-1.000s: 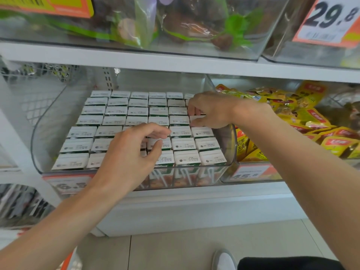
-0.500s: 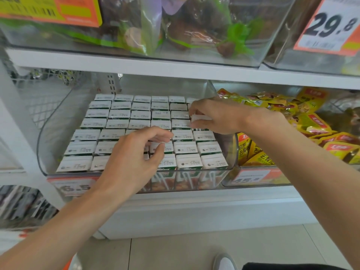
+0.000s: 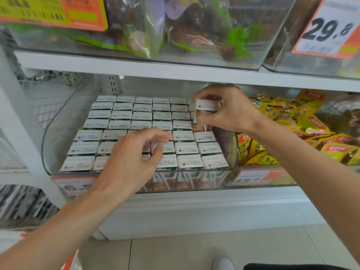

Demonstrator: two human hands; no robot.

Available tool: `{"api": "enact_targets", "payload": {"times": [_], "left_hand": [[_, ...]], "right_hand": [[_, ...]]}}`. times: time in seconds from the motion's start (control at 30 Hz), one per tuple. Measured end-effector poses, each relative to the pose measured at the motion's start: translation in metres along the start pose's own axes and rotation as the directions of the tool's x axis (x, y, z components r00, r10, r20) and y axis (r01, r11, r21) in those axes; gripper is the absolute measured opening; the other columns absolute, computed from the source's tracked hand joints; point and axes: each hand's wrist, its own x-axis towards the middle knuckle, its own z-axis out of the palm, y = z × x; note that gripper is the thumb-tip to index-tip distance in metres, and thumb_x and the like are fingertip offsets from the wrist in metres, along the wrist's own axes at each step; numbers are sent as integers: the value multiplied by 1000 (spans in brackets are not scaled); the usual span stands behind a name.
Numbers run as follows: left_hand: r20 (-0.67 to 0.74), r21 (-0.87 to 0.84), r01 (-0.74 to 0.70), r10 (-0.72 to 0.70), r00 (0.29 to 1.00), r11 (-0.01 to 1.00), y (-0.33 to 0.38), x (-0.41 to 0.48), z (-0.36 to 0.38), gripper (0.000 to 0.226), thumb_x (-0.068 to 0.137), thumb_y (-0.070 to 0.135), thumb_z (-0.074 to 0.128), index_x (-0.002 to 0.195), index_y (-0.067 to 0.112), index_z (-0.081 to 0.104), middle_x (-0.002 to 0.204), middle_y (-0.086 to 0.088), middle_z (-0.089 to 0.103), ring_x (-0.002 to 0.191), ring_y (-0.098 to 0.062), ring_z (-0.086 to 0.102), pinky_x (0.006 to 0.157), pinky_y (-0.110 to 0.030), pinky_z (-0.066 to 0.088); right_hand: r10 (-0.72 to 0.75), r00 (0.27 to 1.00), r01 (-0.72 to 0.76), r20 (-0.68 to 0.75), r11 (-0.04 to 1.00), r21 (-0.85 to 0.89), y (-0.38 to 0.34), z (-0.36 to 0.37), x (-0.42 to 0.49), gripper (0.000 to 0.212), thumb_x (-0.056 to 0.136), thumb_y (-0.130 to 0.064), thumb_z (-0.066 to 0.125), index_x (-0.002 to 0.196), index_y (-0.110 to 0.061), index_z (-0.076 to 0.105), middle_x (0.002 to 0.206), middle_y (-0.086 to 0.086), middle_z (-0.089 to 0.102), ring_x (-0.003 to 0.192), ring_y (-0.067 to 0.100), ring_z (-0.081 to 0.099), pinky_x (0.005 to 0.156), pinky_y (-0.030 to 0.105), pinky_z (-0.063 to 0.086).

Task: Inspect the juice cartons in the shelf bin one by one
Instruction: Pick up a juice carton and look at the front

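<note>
A clear plastic shelf bin (image 3: 56,133) holds several rows of small juice cartons (image 3: 142,115) standing upright, white tops up. My right hand (image 3: 231,112) grips one juice carton (image 3: 206,106) by its top and holds it raised above the bin's right column, near the right wall. My left hand (image 3: 130,162) hovers over the cartons in the front middle of the bin with fingers loosely curled, holding nothing; it hides several cartons beneath it.
A white shelf board (image 3: 175,73) runs close above the bin. A second clear bin (image 3: 259,178) of yellow snack packets (image 3: 311,131) stands to the right. Bins with orange price tags (image 3: 331,30) sit on the upper shelf. Tiled floor lies below.
My right hand has lifted one carton up out of the right column, where before it only rested on the tops. My left hand has stayed over the front middle.
</note>
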Motion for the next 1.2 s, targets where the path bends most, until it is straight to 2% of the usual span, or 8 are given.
{"api": "enact_targets", "payload": {"times": [0.17,0.3,0.37,0.47,0.57,0.7,0.87,1.2], "left_hand": [[-10,-21,-26,26,1000,999,2,-1,-4,41,97,13,69,130,37,66,115,23,71,114,7,63,106,-23,50],[95,-44,-57,60,994,997,9,-3,-11,68,89,50,69,153,45,44,145,26,57,134,4,53,116,-36,44],[124,-69,-57,65,990,996,10,-5,-15,67,84,59,65,147,44,51,139,29,61,132,5,55,115,-40,45],[154,-221,24,10,988,975,9,-9,-21,50,81,52,71,129,39,65,120,28,73,116,6,67,109,-37,51],[175,-326,122,-67,982,937,5,-13,-23,45,82,49,72,126,38,69,115,26,76,108,5,71,102,-35,52],[160,-358,161,-110,981,920,1,-16,-27,42,81,58,72,123,49,69,114,31,74,108,12,68,94,-26,49],[203,-456,196,-112,973,868,-5,-17,-27,36,96,48,56,130,41,67,117,15,78,110,-6,74,95,-25,60],[167,-475,210,-147,975,855,-8,-13,-23,27,107,33,48,125,42,67,114,14,79,107,-7,75,90,-15,56]], "right_hand": [[-115,972,134,-207,988,76,-25,2,-30,47,75,-36,74,118,-19,78,106,-10,76,99,4,69,87,16,55],[-117,976,165,-182,946,278,-53,20,-50,38,83,-14,83,121,-15,77,109,-4,75,101,11,72,88,28,59],[-39,992,87,-121,903,420,-63,25,-58,36,87,-14,82,122,-16,78,112,-8,78,104,6,73,93,26,60],[77,996,-34,-47,806,591,-72,25,-68,43,90,-24,85,131,-21,74,113,-10,79,108,1,73,96,22,58],[226,973,-200,45,729,654,-73,27,-75,49,87,-37,85,133,-28,69,111,-10,78,103,2,74,89,18,60],[320,930,-345,182,586,733,-75,39,-78,39,88,-33,84,122,-19,72,105,0,81,97,15,79,91,30,62],[404,898,-344,174,398,851,-73,51,-81,34,83,-28,87,109,-10,74,98,6,82,89,20,81,78,22,62],[377,916,-292,141,382,877,-68,54,-82,22,88,-26,81,104,-10,80,97,5,83,93,19,80,85,25,63]]}}
